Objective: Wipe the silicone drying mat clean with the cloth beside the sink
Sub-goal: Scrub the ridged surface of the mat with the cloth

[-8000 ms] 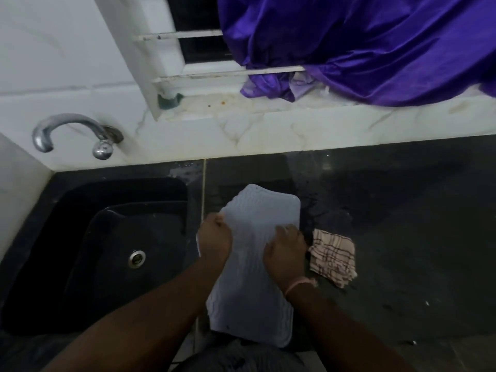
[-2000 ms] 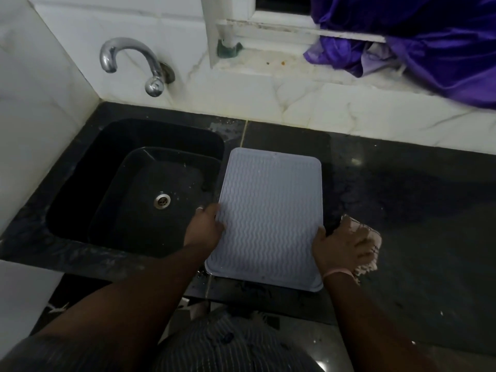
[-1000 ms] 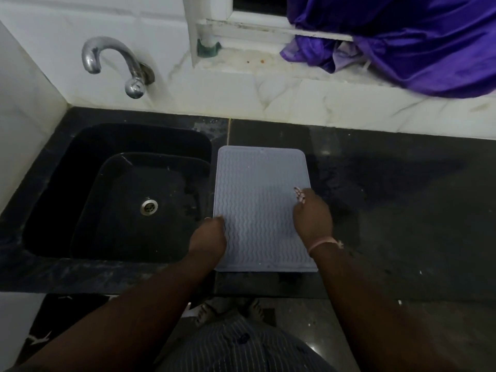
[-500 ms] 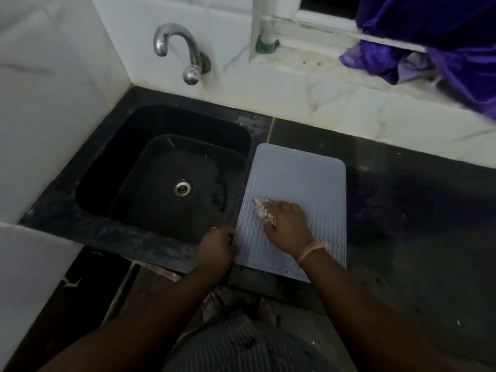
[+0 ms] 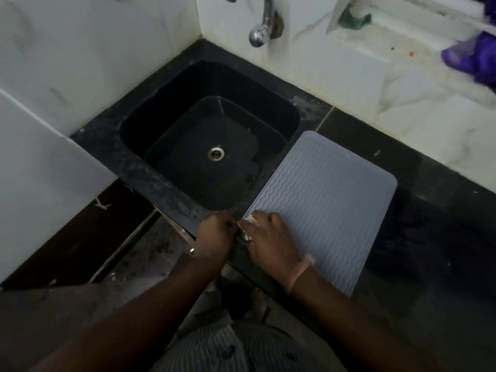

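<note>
Cloth [image 5: 245,220] bunched under the gripping right hand [image 5: 267,240] could drag the mat [image 5: 322,200] askew if the left hand [image 5: 214,234], fingers curled at its corner, slips.

One head-worn view looks steeply down, close over the sink [image 5: 214,146].

No readable text, labels, brands or numbers anywhere. Only wavy ridges on mat [image 5: 322,200]; dim and blurry, so fine print possibly missed.
</note>
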Motion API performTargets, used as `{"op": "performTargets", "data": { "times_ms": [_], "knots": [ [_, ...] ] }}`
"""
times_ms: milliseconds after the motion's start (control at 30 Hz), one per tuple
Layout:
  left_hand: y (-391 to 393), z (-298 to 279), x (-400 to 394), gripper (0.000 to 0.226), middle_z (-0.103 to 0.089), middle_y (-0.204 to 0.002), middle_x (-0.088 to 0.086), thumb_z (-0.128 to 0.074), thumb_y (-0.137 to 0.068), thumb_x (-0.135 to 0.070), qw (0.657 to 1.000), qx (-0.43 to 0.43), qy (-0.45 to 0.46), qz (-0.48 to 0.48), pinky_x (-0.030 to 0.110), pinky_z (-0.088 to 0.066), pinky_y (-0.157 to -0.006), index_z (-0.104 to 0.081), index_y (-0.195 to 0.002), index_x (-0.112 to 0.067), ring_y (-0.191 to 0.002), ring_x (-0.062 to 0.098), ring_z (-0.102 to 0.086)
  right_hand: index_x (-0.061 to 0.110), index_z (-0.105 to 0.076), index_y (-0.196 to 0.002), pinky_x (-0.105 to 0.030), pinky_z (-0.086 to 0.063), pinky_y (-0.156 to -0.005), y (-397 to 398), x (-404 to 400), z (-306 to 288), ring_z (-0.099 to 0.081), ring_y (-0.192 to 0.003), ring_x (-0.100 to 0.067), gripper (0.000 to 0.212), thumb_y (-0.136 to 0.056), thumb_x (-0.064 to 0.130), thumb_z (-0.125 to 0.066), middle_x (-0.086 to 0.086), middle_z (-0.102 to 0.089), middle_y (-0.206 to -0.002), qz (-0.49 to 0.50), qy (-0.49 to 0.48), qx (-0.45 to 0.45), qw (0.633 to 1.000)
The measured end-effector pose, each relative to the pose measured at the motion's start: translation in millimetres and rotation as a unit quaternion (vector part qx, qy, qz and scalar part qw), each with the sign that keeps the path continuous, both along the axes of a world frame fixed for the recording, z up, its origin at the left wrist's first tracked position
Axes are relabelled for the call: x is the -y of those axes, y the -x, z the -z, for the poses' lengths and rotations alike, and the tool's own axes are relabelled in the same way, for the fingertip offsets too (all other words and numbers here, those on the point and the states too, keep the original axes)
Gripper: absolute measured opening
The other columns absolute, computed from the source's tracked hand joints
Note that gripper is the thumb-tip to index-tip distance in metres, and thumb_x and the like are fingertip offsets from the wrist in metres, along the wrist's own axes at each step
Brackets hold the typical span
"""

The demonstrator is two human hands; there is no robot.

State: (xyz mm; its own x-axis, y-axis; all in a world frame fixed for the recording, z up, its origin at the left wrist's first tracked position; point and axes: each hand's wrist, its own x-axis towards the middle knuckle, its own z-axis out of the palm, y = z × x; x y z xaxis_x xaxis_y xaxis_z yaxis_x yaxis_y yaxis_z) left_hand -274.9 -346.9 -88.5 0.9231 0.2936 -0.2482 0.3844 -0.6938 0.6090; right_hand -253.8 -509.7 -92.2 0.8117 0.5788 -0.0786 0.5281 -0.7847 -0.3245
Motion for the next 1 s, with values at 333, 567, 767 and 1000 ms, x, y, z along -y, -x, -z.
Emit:
{"op": "performTargets", "data": {
  "times_ms": [333, 567, 767, 1000],
  "knots": [
    [-12.9, -9.0, 1.2, 0.013, -0.073, -0.078, 0.005, -0.068, -0.084, -0.021, 0.996, -0.087, 0.006, 0.003, 0.028, -0.047, -0.065, -0.074, -0.074, -0.015, -0.078, 0.022, -0.07, 0.024, -0.068, -0.124, -0.038, -0.05, -0.084, -39.6, 17.4, -1.4, -0.048, -0.104, -0.028, 0.032, -0.094, 0.021, -0.056, -0.003, -0.059, -0.124, -0.103, -0.022, 0.028, 0.994],
    [-24.9, -14.9, 2.2, 0.012, -0.072, -0.08, 0.006, -0.064, -0.085, -0.014, 0.993, -0.114, -0.017, 0.014, 0.033, -0.056, -0.07, -0.073, -0.077, -0.013, -0.079, 0.024, -0.069, 0.023, -0.072, -0.124, -0.036, -0.046, -0.087, -113.9, 36.1, -0.8, -0.047, -0.105, -0.026, 0.033, -0.098, 0.013, -0.055, -0.002, -0.062, -0.114, 0.07, -0.025, 0.017, 0.997],
    [-27.9, -15.2, 0.8, 0.012, -0.072, -0.077, 0.007, -0.072, -0.084, -0.019, 0.993, -0.119, -0.008, -0.008, 0.033, -0.055, -0.065, -0.075, -0.077, -0.01, -0.075, 0.023, -0.07, 0.023, -0.072, -0.11, -0.037, -0.045, -0.08, -42.9, 0.0, -4.8, -0.051, -0.097, -0.027, 0.031, -0.091, 0.022, -0.048, -0.003, -0.06, -0.106, -0.014, -0.03, 0.009, 0.999],
    [-27.8, -16.6, 3.8, 0.015, -0.071, -0.08, 0.009, -0.065, -0.088, -0.018, 0.991, -0.127, -0.033, 0.005, 0.031, -0.047, -0.064, -0.072, -0.076, -0.011, -0.079, 0.026, -0.069, 0.024, -0.073, -0.116, -0.036, -0.049, -0.076, -40.6, 11.3, -2.9, -0.046, -0.099, -0.022, 0.027, -0.092, 0.024, -0.06, 0.001, -0.057, -0.107, -0.05, -0.047, -0.013, 0.998]
  ]
}}
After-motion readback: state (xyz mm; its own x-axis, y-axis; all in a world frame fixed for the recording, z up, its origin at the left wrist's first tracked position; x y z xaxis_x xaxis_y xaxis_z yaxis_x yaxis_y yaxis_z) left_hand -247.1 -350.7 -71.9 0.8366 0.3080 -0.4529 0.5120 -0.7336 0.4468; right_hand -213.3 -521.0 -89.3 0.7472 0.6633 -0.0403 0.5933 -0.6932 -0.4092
